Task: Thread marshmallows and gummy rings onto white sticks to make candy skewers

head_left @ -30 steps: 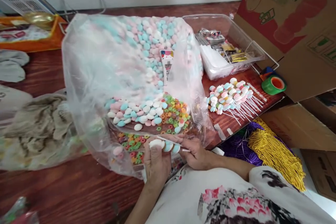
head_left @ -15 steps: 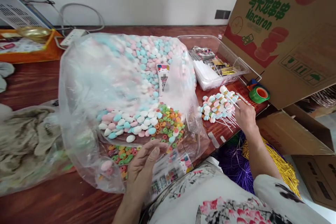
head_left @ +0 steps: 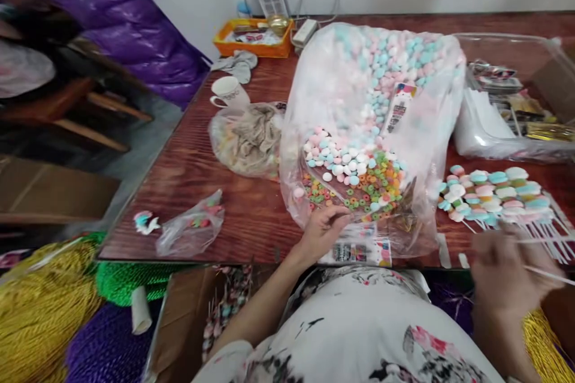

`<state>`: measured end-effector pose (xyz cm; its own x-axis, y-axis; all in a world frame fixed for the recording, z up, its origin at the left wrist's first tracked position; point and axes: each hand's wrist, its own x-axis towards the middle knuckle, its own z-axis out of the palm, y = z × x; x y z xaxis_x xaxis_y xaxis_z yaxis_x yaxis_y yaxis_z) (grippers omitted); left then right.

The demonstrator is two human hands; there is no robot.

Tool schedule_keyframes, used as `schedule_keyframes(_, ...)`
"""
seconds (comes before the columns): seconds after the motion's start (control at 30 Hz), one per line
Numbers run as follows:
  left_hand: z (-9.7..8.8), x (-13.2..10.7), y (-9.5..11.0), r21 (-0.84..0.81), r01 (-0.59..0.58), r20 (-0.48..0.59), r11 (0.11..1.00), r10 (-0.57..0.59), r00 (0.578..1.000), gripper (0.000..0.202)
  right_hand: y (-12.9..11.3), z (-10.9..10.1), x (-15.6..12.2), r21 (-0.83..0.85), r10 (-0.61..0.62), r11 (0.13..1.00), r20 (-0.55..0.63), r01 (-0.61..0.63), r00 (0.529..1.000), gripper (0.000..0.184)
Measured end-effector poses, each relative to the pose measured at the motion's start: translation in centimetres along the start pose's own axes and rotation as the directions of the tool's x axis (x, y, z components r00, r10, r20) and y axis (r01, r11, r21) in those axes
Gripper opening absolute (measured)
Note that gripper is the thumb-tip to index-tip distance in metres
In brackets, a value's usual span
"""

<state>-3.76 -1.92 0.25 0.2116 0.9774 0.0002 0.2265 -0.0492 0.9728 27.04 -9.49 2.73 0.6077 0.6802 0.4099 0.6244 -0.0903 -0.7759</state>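
There was your left hand (head_left: 324, 231) by the cereal rings (head_left: 381, 176), grip parted, at the bag's (head_left: 426, 158) near edge! Your right hand (head_left: 512, 275) blurred beside the candy skewers (head_left: 486, 192) on the table (head_left: 251, 218), grip impossible to tell.

Head-worn camera looks forward and down over the table (head_left: 254, 215)
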Motion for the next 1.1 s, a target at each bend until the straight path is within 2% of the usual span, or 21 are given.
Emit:
schedule_keyframes(0.03,-0.2,0.6,-0.4,0.060,-0.042,0.029,0.997,0.041,0.999,0.018,-0.7,1.7,-1.5,0.083,0.000,0.997,0.070,-0.006,0.998,0.026)
schedule_keyframes(0.07,-0.5,1.3,-0.7,0.123,-0.080,0.040,0.989,0.076,0.996,0.017,-1.2,3.4,-2.9,0.260,0.023,0.962,0.216,-0.081,0.976,0.025)
schedule_keyframes(0.1,-1.0,2.2,-1.0,0.184,-0.111,0.023,0.977,0.108,0.994,0.017,-1.5,5.1,-4.2,0.384,0.010,0.904,0.420,-0.188,0.907,0.026)
schedule_keyframes(0.13,-1.6,3.3,-1.3,0.251,-0.129,-0.014,0.959,0.137,0.991,0.017,-1.6,6.5,-5.1,0.440,-0.020,0.859,0.541,-0.263,0.841,0.029)
schedule_keyframes(0.2,-3.0,5.8,-1.9,0.407,-0.137,-0.103,0.903,0.194,0.976,0.016,-1.2,8.7,-6.3,0.439,-0.086,0.840,0.687,-0.319,0.722,0.034)
schedule_keyframes(0.23,-3.6,7.0,-2.2,0.491,-0.129,-0.110,0.862,0.209,0.972,0.016,-0.9,9.4,-6.5,0.419,-0.118,0.857,0.727,-0.301,0.676,0.035)
schedule_keyframes(0.3,-4.5,8.9,-2.6,0.656,-0.109,-0.032,0.747,0.172,0.985,0.015,-0.2,10.0,-6.5,0.379,-0.158,0.895,0.764,-0.236,0.626,0.033)
schedule_keyframes(0.4,-4.8,10.0,-2.9,0.793,-0.129,0.062,0.596,0.132,0.989,0.016,0.4,9.8,-6.4,0.342,-0.159,0.922,0.762,-0.182,0.628,0.032)
schedule_keyframes(0.47,-4.7,9.8,-2.9,0.798,-0.166,0.081,0.580,0.170,0.982,0.014,0.5,9.6,-6.4,0.334,-0.152,0.924,0.766,-0.185,0.624,0.032)
schedule_keyframes(0.5,-4.6,9.5,-2.9,0.776,-0.176,0.073,0.605,0.192,0.979,0.012,0.5,9.5,-6.5,0.339,-0.155,0.921,0.767,-0.189,0.622,0.031)
schedule_keyframes(0.57,-4.4,9.0,-3.0,0.664,-0.160,0.015,0.731,0.201,0.980,0.007,0.5,9.6,-6.6,0.356,-0.172,0.915,0.769,-0.190,0.615,0.028)
schedule_keyframes(0.67,-3.5,9.0,-3.0,0.316,-0.049,-0.136,0.948,0.096,0.986,0.006,0.4,9.8,-6.6,0.381,-0.212,0.911,0.761,-0.160,0.613,0.025)
schedule_keyframes(0.73,-2.5,9.4,-2.8,0.148,0.013,-0.149,0.989,0.009,0.989,0.013,0.3,9.9,-6.5,0.387,-0.238,0.914,0.753,-0.120,0.613,0.025)
schedule_keyframes(0.77,-2.0,9.7,-2.7,0.152,0.021,-0.124,0.988,-0.002,0.992,0.014,0.2,9.9,-6.4,0.389,-0.250,0.916,0.746,-0.100,0.618,0.025)
schedule_keyframes(0.83,-1.2,10.1,-2.4,0.329,-0.033,-0.043,0.944,0.049,0.998,0.008,-0.1,9.8,-6.2,0.398,-0.272,0.915,0.733,-0.068,0.623,0.024)
schedule_keyframes(0.87,-1.0,10.2,-2.2,0.458,-0.079,-0.003,0.885,0.091,0.996,0.008,-0.3,9.8,-6.1,0.404,-0.280,0.913,0.729,-0.062,0.625,0.023)
schedule_keyframes(0.97,-0.9,9.8,-1.6,0.753,-0.164,0.062,0.637,0.180,0.982,0.018,-0.8,9.7,-5.9,0.419,-0.290,0.906,0.722,-0.063,0.628,0.026)
schedule_keyframes(1.03,-0.9,9.2,-1.3,0.837,-0.156,0.065,0.524,0.188,0.980,0.019,-1.0,9.5,-5.8,0.432,-0.295,0.900,0.706,-0.060,0.644,0.027)
schedule_keyframes(1.1,-0.8,8.7,-1.1,0.874,-0.127,0.049,0.470,0.174,0.984,0.017,-1.0,9.3,-5.9,0.457,-0.306,0.888,0.664,-0.047,0.682,0.022)
